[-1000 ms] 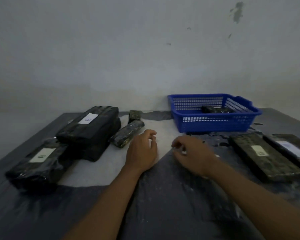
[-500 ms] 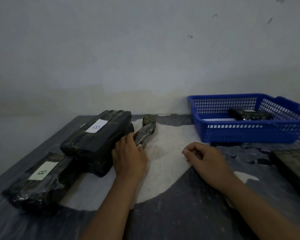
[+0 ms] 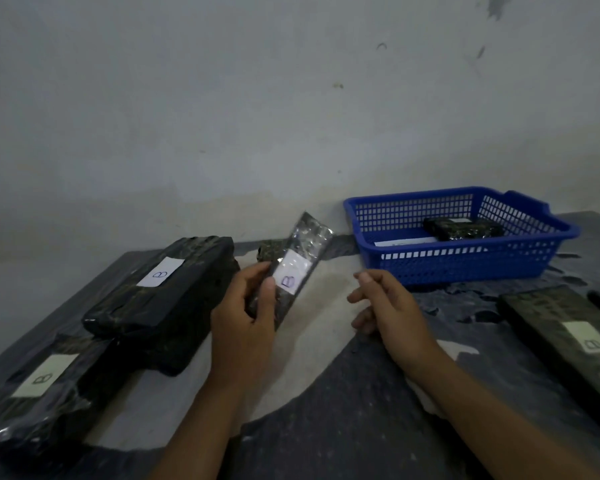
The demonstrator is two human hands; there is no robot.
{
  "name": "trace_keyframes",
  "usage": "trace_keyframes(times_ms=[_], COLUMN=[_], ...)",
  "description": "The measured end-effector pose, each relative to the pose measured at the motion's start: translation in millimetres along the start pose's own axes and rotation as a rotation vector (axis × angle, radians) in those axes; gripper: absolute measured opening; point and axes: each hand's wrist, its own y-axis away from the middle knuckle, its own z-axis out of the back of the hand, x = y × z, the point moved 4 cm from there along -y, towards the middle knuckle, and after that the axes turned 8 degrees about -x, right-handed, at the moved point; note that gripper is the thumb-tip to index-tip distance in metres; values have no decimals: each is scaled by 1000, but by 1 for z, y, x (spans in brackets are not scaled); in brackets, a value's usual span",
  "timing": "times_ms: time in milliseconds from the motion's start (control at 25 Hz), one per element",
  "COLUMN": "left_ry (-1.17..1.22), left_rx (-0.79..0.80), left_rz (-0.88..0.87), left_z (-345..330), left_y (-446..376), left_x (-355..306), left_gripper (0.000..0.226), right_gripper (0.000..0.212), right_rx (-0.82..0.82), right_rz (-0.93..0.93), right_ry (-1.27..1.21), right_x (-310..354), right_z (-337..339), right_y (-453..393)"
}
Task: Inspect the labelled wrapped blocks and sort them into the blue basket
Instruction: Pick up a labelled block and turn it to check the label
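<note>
Slim glossy-wrapped block (image 3: 293,271) now lifted, left hand (image 3: 244,317) gripping it; right hand (image 3: 390,306) loose, w/ nothing.

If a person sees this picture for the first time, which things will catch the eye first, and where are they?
First, the slim wrapped block at the centre, tilted up in the grip of the left hand, its white label showing a "B". Next, the blue basket at the back right by the wall, with one dark wrapped block already inside. The right hand hovers open between them, holding nothing.
</note>
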Motion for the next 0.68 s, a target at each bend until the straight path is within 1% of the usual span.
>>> trace_keyframes(times_ms=[80,120,160,240,320,360,440,520,560,680], left_ry=[81,59,43,105,200,248,390,520,538,489], left_rx=[216,287,327,324,273,259,281,308,317,315], left_rz=[157,202,236,309,398,444,548,629,637,602], left_z=[-13,-19,-23,-26,-24,-23,-25,-27,-27,-27], left_y=[8,10,10,8,5,4,3,3,2,1], left_x=[7,11,15,18,20,21,20,18,18,22], left_gripper=[17,14,12,8,10,19,34,39,39,29], right_gripper=[42,47,46,33,33,34,32,30,30,34], right_rx=[-1,-1,5,34,74,71,18,-14,-12,17], right_rz=[-87,-122,-146,-157,-129,-118,-126,-151,-156,-159], right_ry=[-160,-207,-235,-237,-175,-170,-259,-371,-371,-281], right_x=[2,3,4,6,6,6,6,3,0,-7], right_z=[2,4,5,6,2,1,1,-1,-3,-9], right_y=[-1,-1,0,1,1,1,-1,-2,-2,-1])
